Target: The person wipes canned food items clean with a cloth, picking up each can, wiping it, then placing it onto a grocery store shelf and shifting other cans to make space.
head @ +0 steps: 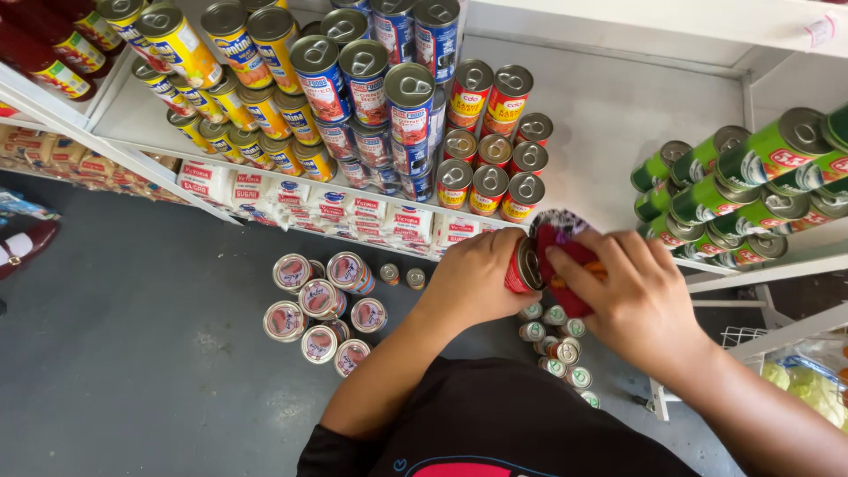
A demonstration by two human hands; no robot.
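Note:
My left hand (475, 276) grips a small red can (525, 265) held on its side, its silver pull-tab lid facing right. My right hand (632, 296) presses a red and patterned cloth (560, 238) against the lid end of that can. Both hands are just below the front edge of a white shelf (609, 115), beside stacked red cans (495, 172) of the same kind.
Blue cans (389, 97) and yellow cans (238, 88) are stacked on the same shelf, green cans (751, 177) on the right shelf. On the grey floor stand a cluster of larger cans (322, 305) and several small green-label cans (561, 349). White packets (353, 212) fill the lower shelf.

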